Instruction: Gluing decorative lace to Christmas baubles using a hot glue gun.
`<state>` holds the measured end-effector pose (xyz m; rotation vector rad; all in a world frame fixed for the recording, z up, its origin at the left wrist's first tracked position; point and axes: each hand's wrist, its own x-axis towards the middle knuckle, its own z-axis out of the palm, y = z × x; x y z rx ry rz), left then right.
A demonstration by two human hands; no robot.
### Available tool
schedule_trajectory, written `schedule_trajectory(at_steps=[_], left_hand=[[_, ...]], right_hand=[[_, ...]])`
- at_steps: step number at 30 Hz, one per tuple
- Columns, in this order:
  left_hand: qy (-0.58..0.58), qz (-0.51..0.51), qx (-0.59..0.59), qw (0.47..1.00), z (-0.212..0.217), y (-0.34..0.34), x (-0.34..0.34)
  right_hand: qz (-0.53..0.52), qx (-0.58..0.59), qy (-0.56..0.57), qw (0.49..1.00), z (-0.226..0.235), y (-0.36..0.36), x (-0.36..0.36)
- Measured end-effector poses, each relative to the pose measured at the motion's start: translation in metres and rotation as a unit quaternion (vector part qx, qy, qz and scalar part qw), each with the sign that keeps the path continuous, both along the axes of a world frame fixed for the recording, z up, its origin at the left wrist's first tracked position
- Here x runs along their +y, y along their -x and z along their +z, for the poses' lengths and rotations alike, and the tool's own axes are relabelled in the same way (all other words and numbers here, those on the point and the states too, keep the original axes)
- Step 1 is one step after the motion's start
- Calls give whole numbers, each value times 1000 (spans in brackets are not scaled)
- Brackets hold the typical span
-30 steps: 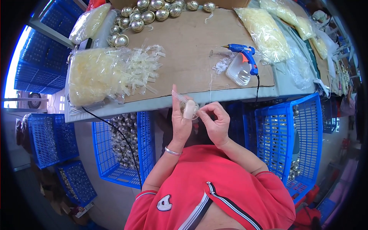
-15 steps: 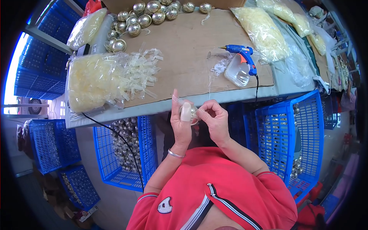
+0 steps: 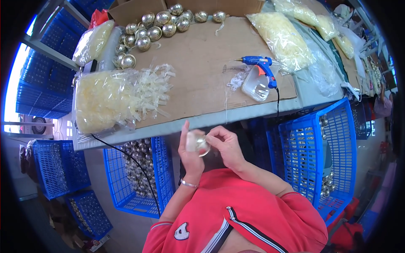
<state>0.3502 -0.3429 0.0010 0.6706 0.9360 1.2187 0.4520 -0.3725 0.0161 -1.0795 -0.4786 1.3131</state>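
My left hand (image 3: 192, 162) is closed around a shiny gold ball ornament (image 3: 203, 147) held in front of my chest, just off the table's near edge. A pale translucent ribbon (image 3: 191, 142) lies over the fingers of that hand, and its index finger points up. Against the ball's upper right side, my right hand (image 3: 228, 147) is pinched at the fingertips; what lies between them is too small to make out. Motion blurs the ball and ribbon a little. Several similar gold balls (image 3: 154, 33) rest at the back left of the table.
Cardboard (image 3: 198, 71) covers the tabletop. Loose ribbons (image 3: 156, 90) spill from a clear bag (image 3: 99, 101) at left. A blue glue gun (image 3: 263, 63) lies on a clear plastic tray (image 3: 256, 88) at right, its cord hanging down. Blue crates (image 3: 162, 168) with balls flank me.
Both hands and the ball have moved slightly left and nearer my body. My right hand still pinches beside the ball. The table has shifted a little in view.
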Motion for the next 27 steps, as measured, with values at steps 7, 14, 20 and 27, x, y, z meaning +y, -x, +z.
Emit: schedule_trajectory(at_steps=[7, 14, 20, 27], left_hand=[[227, 202, -213, 929, -95, 130, -9], [224, 331, -156, 903, -126, 183, 20], [261, 87, -67, 959, -85, 135, 11], [211, -54, 31, 976, -62, 108, 12]], right_hand=[[11, -81, -7, 997, 7, -17, 25], [18, -342, -109, 933, 61, -41, 166], [-3, -493, -27, 869, 23, -103, 336], [-69, -676, 28, 733, -16, -99, 396]])
